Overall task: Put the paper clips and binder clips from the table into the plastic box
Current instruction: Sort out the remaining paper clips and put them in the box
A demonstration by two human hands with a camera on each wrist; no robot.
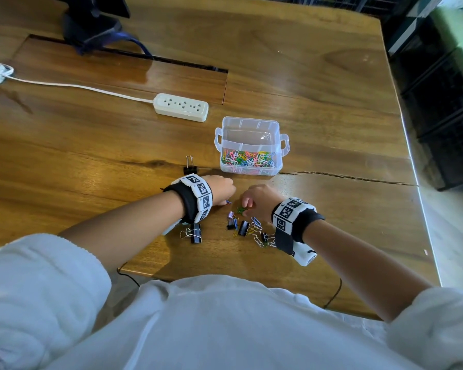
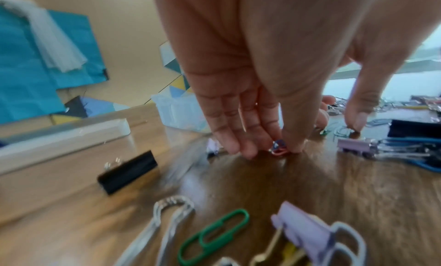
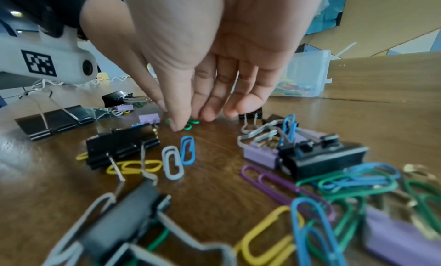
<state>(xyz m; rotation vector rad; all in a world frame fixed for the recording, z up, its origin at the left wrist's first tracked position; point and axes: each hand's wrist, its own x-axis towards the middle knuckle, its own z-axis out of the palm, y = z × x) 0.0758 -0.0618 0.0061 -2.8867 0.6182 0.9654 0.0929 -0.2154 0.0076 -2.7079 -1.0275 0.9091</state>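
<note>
Picking small clips off the table [image 1: 318, 89], box [image 1: 251, 124] just beyond.

Big black binder clips [image 1: 195, 234]: hard and springy, best grabbed by the wire loops. Paper clips [image 3: 172, 162]: tiny, light, flat, slippery; pinch by the edge. Left hand [image 1: 219, 188] fingers [image 2: 248, 147] pinching a bluish clip [image 2: 278, 147]; right hand [image 1: 261, 200] fingers [image 3: 177, 124] pinching green clips [image 3: 189, 124].

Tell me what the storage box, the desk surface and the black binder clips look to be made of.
Plastic box: clear, slightly frosted plastic; the coloured clips show through its walls. Table: wood or wood veneer with a glossy varnish; grain, a dark crack and window glare show. Black binder clip: seemingly painted sheet metal with bare silver wire handles, going by the sharp folds and shine.
</note>
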